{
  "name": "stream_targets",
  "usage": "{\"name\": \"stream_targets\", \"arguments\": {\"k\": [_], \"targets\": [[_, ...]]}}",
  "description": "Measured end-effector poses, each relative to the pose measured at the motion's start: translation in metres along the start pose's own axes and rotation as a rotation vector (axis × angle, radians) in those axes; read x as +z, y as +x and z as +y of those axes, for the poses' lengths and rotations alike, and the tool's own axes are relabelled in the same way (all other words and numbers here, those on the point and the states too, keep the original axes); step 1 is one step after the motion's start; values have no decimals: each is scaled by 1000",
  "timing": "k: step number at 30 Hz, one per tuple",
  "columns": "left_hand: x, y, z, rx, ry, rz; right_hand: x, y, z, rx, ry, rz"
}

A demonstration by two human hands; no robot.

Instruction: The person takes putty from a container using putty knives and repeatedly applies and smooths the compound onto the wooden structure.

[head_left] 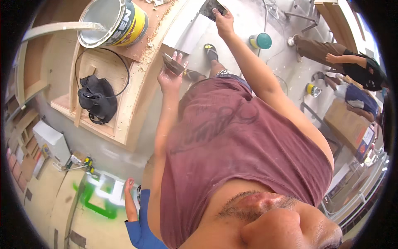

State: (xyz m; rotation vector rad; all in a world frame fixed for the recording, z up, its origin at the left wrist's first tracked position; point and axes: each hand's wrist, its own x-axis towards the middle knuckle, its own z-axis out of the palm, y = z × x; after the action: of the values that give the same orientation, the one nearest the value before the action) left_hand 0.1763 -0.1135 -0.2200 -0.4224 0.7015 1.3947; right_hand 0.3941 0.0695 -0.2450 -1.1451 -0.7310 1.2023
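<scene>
My left hand [169, 76] holds a flat grey metal scraper [173, 64] upright beside the edge of the wooden bench, fingers behind it. Farther ahead and to the right, my right hand [224, 23] is closed on a dark, flat-bladed scraper [212, 9]. That blade lies at or just over the far end of a white panel [192, 31]; I cannot tell if it touches. The panel is along the bench edge, between my two hands. To the left stands an uncovered yellow and white bucket [134, 27] with pale residue on its rim.
Wood shavings litter the wooden bench frame [143, 70]. A black bag [97, 99] and a black cable loop lie in it. A green-lidded bucket [262, 40] stands on the floor. People [360, 68] are at the right; another in blue [143, 220] is at lower left.
</scene>
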Motion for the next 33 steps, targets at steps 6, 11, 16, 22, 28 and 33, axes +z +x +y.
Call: {"name": "stream_targets", "arguments": {"k": [6, 11, 16, 22, 28, 33], "targets": [[-1, -21, 11, 6, 122, 0, 19, -52, 23, -32, -155, 47], [-10, -27, 15, 31, 172, 13, 32, -118, 9, 31, -245, -53], [-5, -34, 17, 195, 599, 239, 24, -131, -49, 99, -21, -199], [75, -39, 1, 316, 461, 114, 38, -128, -123, 303, 212, -165], [105, -42, -5, 418, 457, 18, 31, -121, -133, 268, 10, -356], [100, -43, -1, 449, 520, -65, 27, -112, -138, 244, -311, -552]]}}
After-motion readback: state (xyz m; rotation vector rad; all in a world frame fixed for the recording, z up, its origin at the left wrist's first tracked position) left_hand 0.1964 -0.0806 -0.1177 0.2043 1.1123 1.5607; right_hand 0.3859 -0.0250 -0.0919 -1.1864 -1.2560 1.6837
